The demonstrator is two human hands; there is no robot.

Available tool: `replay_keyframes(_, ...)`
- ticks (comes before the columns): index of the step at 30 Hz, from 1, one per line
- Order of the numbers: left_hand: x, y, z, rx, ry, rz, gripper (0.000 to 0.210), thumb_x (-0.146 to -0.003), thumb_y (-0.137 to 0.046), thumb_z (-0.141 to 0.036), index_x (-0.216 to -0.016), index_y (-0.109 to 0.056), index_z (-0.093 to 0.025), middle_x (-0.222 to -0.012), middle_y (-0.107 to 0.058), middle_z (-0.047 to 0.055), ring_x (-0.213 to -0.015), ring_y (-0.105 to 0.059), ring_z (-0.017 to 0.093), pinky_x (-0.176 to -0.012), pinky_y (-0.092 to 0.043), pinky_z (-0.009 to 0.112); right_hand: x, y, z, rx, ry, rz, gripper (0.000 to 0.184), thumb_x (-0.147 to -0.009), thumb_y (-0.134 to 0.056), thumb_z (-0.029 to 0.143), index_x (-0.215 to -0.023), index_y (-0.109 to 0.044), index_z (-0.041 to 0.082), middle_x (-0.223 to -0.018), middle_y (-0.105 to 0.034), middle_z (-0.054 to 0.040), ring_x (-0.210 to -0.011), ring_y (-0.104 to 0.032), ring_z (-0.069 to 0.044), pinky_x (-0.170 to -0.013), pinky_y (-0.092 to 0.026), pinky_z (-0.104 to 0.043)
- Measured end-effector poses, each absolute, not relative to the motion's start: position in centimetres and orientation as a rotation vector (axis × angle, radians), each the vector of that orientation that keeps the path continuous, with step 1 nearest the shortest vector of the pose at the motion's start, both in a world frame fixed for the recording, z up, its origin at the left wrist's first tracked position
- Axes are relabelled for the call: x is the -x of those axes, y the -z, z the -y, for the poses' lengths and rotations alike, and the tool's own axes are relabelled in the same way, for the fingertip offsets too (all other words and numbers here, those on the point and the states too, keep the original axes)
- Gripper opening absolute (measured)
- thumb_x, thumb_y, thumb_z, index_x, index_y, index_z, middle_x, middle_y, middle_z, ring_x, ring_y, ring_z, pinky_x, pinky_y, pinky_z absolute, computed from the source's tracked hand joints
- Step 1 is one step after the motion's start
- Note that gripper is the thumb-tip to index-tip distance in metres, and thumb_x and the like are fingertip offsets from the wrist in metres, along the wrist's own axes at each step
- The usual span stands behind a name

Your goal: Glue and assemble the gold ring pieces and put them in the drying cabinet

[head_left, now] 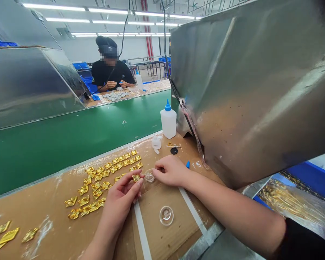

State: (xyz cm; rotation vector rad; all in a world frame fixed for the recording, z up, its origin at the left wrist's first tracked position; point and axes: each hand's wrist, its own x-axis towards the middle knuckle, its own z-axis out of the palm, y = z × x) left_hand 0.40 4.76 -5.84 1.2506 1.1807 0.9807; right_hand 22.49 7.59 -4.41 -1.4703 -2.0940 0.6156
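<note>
By the bare left hand [124, 189], a small, shiny, gold-coloured, metallic-looking piece [135, 177] is gripped between the thumb and the fingertips, above the brown worktop [54, 209]. The fingers of the bare right hand [170, 171] are curled together beside a small, round, clear dish [149, 176], just to the right of the held piece. Whether something is pinched by these fingers cannot be told, because their tips are partly hidden.

Many similar gold-coloured pieces [97, 194] are laid in uneven rows to the left of the hands, and a few more are placed near the left edge. A second round, clear dish [166, 216] is set nearer, on a flat brown cardboard sheet [176, 234].

Beyond the right hand, a white plastic bottle with a blue pointed cap [168, 123] is stood upright. In front of it, a small whitish bottle [156, 143] and a flat, black, round disc [174, 151] are seen. Behind the worktop, a long green belt [111, 131] is stretched, and on its far side a person in a black shirt [112, 74] is seated.
</note>
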Motion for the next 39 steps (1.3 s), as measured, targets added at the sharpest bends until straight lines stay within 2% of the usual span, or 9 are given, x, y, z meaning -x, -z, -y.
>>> replay_keyframes(3, 0.0, 5.8, -5.0, -1.244, -0.917, -1.168, 0.068, -0.075, -0.094, -0.062, -0.126, -0.075, -0.021, -0.104, -0.074, 0.007, -0.062, -0.054, 0.011, -0.058, -0.045, 0.023, -22.5, 4.6, -7.6, 1.461, -0.648, 2.049, 0.039, -0.09, -0.065, 0.029, -0.056, -0.051, 0.017, -0.054, -0.036, 0.0064, -0.057, -0.033, -0.009, -0.061, -0.017, -0.031)
replay_keyframes(6, 0.5, 5.3, -5.1, -1.198, -0.883, -1.205, 0.078, -0.072, -0.094, -0.066, -0.131, -0.073, -0.02, -0.087, -0.068, 0.003, -0.052, -0.043, 0.008, -0.048, -0.034, 0.021, -22.5, 4.8, -7.7, 1.457, -0.676, 2.015, 0.038, -0.089, -0.065, 0.028, -0.056, -0.049, 0.017, -0.054, -0.035, 0.0068, -0.055, -0.034, -0.008, -0.06, -0.017, -0.031)
replay_keyframes(9, 1.1, 4.8, -5.2, -1.147, -0.957, -1.283, 0.088, -0.068, -0.095, -0.069, -0.136, -0.07, -0.02, -0.068, -0.05, -0.006, -0.05, -0.034, 0.008, -0.043, -0.023, 0.019, -22.4, 5.0, -7.7, 1.454, -0.7, 1.991, 0.036, -0.087, -0.065, 0.026, -0.056, -0.049, 0.017, -0.053, -0.035, 0.007, -0.055, -0.034, -0.008, -0.06, -0.017, -0.031)
replay_keyframes(14, 1.8, 4.6, -5.1, -1.205, -0.986, -1.335, 0.089, -0.066, -0.096, -0.068, -0.136, -0.071, -0.018, -0.063, -0.042, -0.008, -0.05, -0.032, 0.008, -0.045, -0.022, 0.018, -22.3, 5.2, -7.9, 1.426, -0.724, 1.981, 0.037, -0.085, -0.065, 0.025, -0.055, -0.045, 0.017, -0.054, -0.03, 0.0072, -0.056, -0.032, -0.008, -0.06, -0.016, -0.031)
replay_keyframes(16, 1.7, 4.6, -5.1, -1.237, -0.959, -1.334, 0.087, -0.066, -0.096, -0.068, -0.133, -0.073, -0.017, -0.063, -0.048, -0.006, -0.049, -0.036, 0.008, -0.045, -0.025, 0.02, -22.3, 5.3, -7.9, 1.415, -0.729, 1.98, 0.036, -0.084, -0.065, 0.024, -0.054, -0.045, 0.017, -0.054, -0.03, 0.0072, -0.056, -0.032, -0.008, -0.06, -0.016, -0.031)
replay_keyframes(20, 1.1, 4.4, -4.9, -1.241, -0.931, -1.314, 0.085, -0.066, -0.095, -0.07, -0.129, -0.074, -0.016, -0.076, -0.066, 0.002, -0.049, -0.043, 0.008, -0.047, -0.031, 0.022, -22.3, 5.6, -8.0, 1.402, -0.733, 1.979, 0.034, -0.083, -0.064, 0.024, -0.054, -0.047, 0.017, -0.053, -0.031, 0.0072, -0.055, -0.033, -0.008, -0.06, -0.017, -0.031)
replay_keyframes(25, 0.8, 4.8, -4.9, -1.215, -0.945, -1.298, 0.083, -0.067, -0.094, -0.07, -0.127, -0.073, -0.017, -0.077, -0.07, 0.003, -0.048, -0.045, 0.01, -0.047, -0.034, 0.024, -22.3, 5.7, -8.0, 1.397, -0.753, 1.961, 0.035, -0.084, -0.063, 0.024, -0.054, -0.046, 0.017, -0.055, -0.03, 0.0073, -0.056, -0.033, -0.008, -0.059, -0.018, -0.029)
replay_keyframes(33, 1.3, 5.9, -4.7, -1.249, -0.74, -1.217, 0.074, -0.078, -0.088, -0.069, -0.13, -0.068, -0.02, -0.105, -0.079, 0.012, -0.045, -0.049, 0.008, -0.045, -0.028, 0.023, -22.3, 5.8, -7.9, 1.402, -0.831, 1.926, 0.034, -0.083, -0.067, 0.028, -0.055, -0.052, 0.017, -0.054, -0.033, 0.0073, -0.056, -0.035, -0.008, -0.058, -0.018, -0.029)
replay_keyframes(39, 0.8, 5.5, -4.2, -1.266, -0.525, -1.154, 0.071, -0.077, -0.088, -0.069, -0.123, -0.069, -0.018, -0.116, -0.079, 0.016, -0.043, -0.048, 0.005, -0.05, -0.035, 0.023, -22.3, 5.7, -7.9, 1.378, -0.835, 1.884, 0.034, -0.083, -0.066, 0.025, -0.054, -0.048, 0.017, -0.056, -0.029, 0.0076, -0.059, -0.033, -0.008, -0.06, -0.017, -0.029)
